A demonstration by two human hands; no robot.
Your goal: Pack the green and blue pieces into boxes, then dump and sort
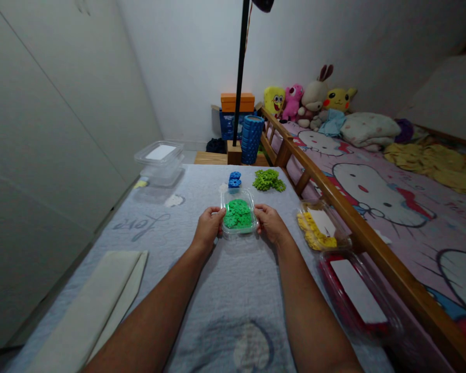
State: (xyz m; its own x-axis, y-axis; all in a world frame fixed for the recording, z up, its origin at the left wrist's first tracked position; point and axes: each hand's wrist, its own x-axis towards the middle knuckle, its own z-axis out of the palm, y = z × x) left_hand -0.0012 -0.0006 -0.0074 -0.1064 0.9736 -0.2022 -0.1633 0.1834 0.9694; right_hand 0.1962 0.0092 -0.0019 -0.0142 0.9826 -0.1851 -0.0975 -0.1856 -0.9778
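Observation:
A clear plastic box (238, 195) full of dark green flower-shaped pieces (238, 213) sits on a grey cloth-covered table (225, 290). My left hand (208, 226) grips the box's left side with curled fingers. My right hand (269, 223) grips its right side the same way. Just beyond the box lie a few blue pieces (234, 179) and a loose heap of light green pieces (268, 180).
A lidded box of yellow pieces (320, 226) and a lidded box of red pieces (355, 298) stand at the table's right edge by a wooden bed rail (357, 228). Stacked empty clear boxes (161, 161) sit far left. A folded white cloth (101, 300) lies near left. A black pole (241, 72) rises behind.

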